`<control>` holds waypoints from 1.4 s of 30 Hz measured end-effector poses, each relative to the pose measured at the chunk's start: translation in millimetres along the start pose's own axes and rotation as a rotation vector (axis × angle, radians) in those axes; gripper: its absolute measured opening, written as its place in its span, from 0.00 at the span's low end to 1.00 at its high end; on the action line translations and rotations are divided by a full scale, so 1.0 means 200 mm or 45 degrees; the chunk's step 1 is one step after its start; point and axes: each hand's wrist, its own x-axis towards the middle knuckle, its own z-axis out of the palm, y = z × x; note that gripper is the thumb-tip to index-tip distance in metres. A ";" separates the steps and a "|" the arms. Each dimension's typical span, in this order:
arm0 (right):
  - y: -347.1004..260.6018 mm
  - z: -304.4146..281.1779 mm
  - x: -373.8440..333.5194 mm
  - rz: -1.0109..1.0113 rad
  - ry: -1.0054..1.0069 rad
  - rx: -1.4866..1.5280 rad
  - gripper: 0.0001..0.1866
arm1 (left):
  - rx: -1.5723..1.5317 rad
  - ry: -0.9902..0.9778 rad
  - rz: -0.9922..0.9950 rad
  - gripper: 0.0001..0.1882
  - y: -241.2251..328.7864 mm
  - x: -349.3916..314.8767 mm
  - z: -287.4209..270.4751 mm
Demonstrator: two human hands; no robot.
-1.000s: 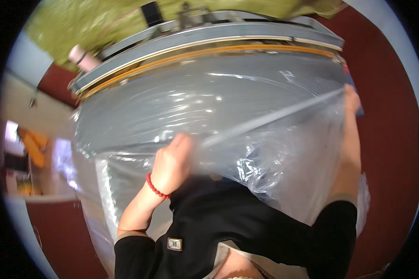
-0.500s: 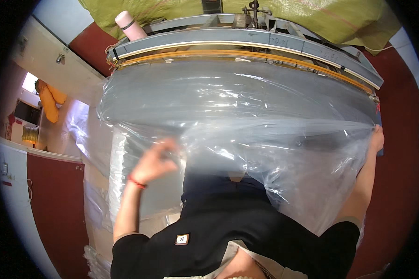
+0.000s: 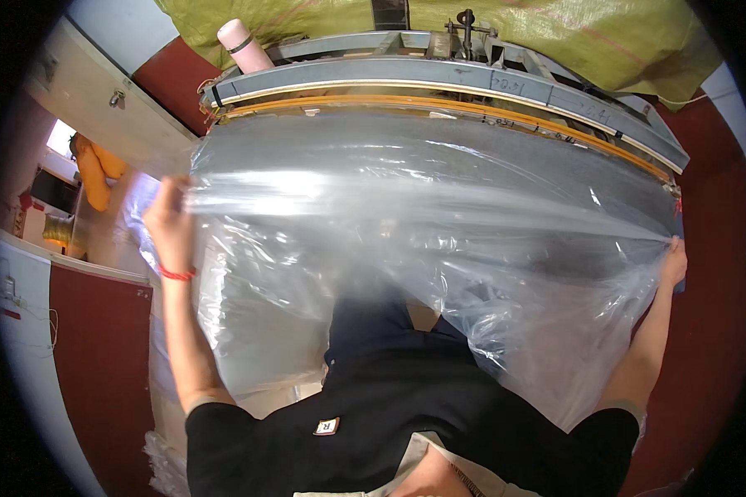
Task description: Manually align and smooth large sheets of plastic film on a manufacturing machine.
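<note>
Clear film (image 3: pixel 286 192) — taut between left fingers (image 3: pixel 174 190) and right fingers (image 3: pixel 675 246).

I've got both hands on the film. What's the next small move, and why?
I'd probably ease both hands slightly outward: the left hand and right hand grip the clear plastic film at opposite sides, and creases run across it between them, with crumpled folds hanging below.

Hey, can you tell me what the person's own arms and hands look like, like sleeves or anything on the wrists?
The left hand and right hand are both without gloves. A red bracelet circles the left wrist; none shows on the right. Short black sleeves, with beige trim at the edges, leave the forearms uncovered.
</note>
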 end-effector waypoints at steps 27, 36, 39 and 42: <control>-0.07 -0.04 0.01 0.176 -0.090 0.186 0.23 | -0.222 -0.776 0.610 0.27 -0.03 -0.03 0.85; 0.31 0.20 0.13 0.261 0.056 1.347 0.22 | -0.252 -0.625 0.542 0.20 0.04 -0.06 0.81; 0.35 0.08 0.16 0.314 -0.141 1.459 0.20 | -0.203 -0.416 0.394 0.10 0.01 -0.01 0.94; 0.41 -0.16 0.15 0.354 -0.197 1.869 0.17 | -0.173 -0.397 0.119 0.10 0.05 0.02 0.98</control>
